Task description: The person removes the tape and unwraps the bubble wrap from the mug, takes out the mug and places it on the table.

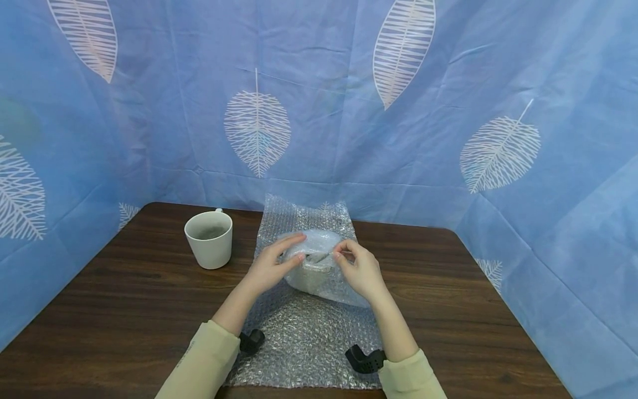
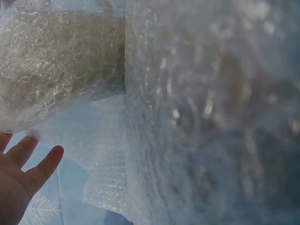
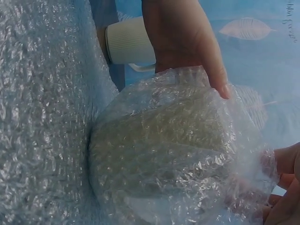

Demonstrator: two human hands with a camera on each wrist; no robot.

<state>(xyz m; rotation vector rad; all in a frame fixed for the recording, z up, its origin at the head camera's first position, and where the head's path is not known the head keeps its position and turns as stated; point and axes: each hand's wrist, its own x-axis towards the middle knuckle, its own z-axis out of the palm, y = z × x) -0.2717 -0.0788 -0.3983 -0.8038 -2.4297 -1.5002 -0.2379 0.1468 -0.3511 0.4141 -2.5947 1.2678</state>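
1. Wrapped object [image 1: 316, 266]: rounded, pale, cup-like shape, fully covered in bubble wrap. Sits mid-table on the flat bubble wrap sheet [image 1: 304, 343], near the sheet's far half.
2. Left hand [image 1: 274, 265]: on the left side of the bundle, fingers fairly straight and laid over its top, pressing the wrap down. Not curled round it.
3. Right hand [image 1: 360, 270]: on the right side of the bundle, thumb and fingertips pinching a loose bit of wrap at the top.
4. Right wrist view: bundle [image 3: 164, 150] fills the frame, left hand's fingers [image 3: 187, 42] lying over its far edge.
5. Left wrist view: mostly blurred wrap [image 2: 187, 117]; can't read the grip from it.
6. White mug [image 1: 209, 239]: upright, to the left of the sheet, apart from both hands.
7. Table [image 1: 124, 310]: dark wood. Blue leaf-print curtain [image 1: 349, 100] on three sides.
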